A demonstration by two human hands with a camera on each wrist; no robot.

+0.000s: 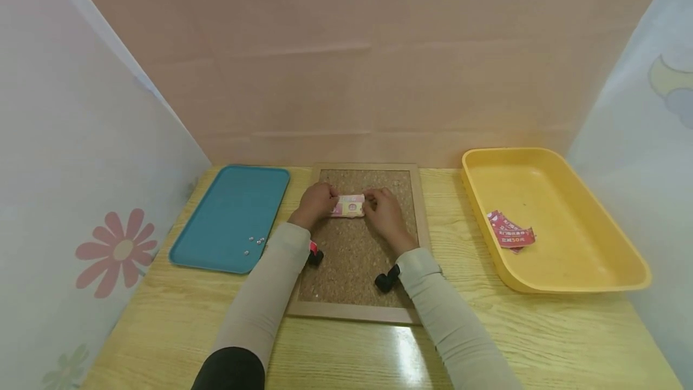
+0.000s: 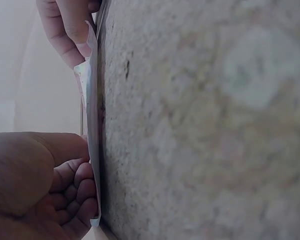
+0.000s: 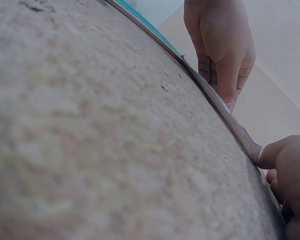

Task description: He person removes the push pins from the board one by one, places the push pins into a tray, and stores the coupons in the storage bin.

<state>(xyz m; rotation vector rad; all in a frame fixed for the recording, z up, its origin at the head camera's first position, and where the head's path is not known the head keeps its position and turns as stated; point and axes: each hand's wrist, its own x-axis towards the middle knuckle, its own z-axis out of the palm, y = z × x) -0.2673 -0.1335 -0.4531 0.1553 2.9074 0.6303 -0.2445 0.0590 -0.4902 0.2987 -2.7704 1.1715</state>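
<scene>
A small pink and yellow printed paper slip [image 1: 348, 206] lies against the upper part of a wood-framed cork board [image 1: 346, 263]. My left hand [image 1: 316, 204] pinches the slip's left end, and its fingers appear curled under the thumb in the left wrist view. At the opposite end, my right hand [image 1: 387, 216] pinches the paper between thumb and fingers. Seen edge-on in the left wrist view, the slip [image 2: 93, 125] stands close along the cork surface [image 2: 190, 150], its edge bent near the right hand [image 2: 70, 30].
Left of the board lies a teal tray [image 1: 222, 215] with several tiny shiny pieces [image 1: 255, 241] near its lower right. A deep yellow tray [image 1: 568, 227] on the right holds red printed coupons [image 1: 509, 232]. A tan backdrop [image 1: 346, 65] rises behind the table.
</scene>
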